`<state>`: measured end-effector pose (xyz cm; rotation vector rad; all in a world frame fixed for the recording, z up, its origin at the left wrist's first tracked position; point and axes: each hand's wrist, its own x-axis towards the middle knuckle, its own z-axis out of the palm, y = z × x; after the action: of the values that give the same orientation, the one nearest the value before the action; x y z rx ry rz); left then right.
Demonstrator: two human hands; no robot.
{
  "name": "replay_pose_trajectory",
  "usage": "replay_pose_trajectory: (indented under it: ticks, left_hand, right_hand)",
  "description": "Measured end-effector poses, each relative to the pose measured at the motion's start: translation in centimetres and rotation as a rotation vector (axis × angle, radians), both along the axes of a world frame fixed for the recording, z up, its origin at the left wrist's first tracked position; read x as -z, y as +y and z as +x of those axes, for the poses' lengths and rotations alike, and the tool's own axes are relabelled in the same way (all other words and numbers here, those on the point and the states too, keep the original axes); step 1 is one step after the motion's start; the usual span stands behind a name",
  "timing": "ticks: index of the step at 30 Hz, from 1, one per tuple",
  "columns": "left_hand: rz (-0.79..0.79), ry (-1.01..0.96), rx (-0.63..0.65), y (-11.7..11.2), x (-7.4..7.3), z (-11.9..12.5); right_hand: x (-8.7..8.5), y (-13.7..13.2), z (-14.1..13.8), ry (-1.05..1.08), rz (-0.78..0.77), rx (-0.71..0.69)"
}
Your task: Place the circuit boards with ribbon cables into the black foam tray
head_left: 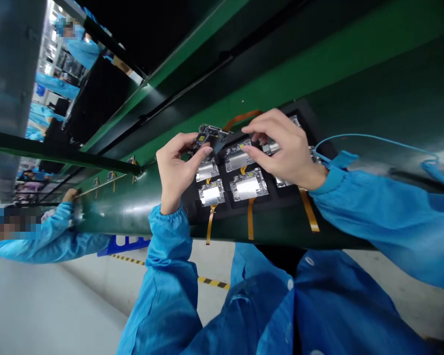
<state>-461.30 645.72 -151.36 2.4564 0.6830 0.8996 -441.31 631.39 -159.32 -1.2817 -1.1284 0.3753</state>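
Note:
My left hand [179,165] pinches a dark circuit board [211,134] between thumb and fingers, tilted above a black tray [314,118]. Just right of it, my right hand [281,148] hovers over the tray, thumb and forefinger apart, with nothing visible between them. Several boards with silver shields lie in the tray, among them a front-row board [248,185] and a smaller-looking one [211,194] to its left. Orange ribbon cables [250,219] hang over the tray's front side. Another orange ribbon [242,117] arcs behind the held board; its ends are partly hidden. My right hand covers some boards.
The tray rests on a green bench [126,207]. A blue coiled cord [377,140] runs from my right cuff. At the left, a co-worker's sleeve [55,224] reaches to the bench. A green bar [66,154] crosses above, and a blue crate [124,245] stands below.

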Motion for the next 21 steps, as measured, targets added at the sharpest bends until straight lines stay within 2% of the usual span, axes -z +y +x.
replay_pose_trajectory:
  ticks: [3, 8, 11, 17, 21]
  left_hand:
    - [-0.024, -0.041, 0.064, -1.4, 0.6, 0.8]
    - [-0.019, -0.052, 0.064, -2.2, 1.1, 1.2]
    - [0.007, -0.054, 0.09, -2.0, 1.4, 1.3]
    - [0.137, -0.12, 0.255, -0.9, 2.4, 1.8]
    - [0.175, -0.166, 0.264, -0.4, 3.2, 2.2]
  right_hand:
    - [0.4, 0.2, 0.2, -0.035, 0.024, 0.028]
    - [0.7, 0.5, 0.0, -0.023, 0.058, 0.048]
    - [0.7, 0.7, -0.1, -0.016, 0.069, 0.051]
    - [0.5, 0.6, -0.2, -0.007, 0.039, 0.054]
    - [0.4, 0.7, -0.1, -0.005, 0.008, 0.053]
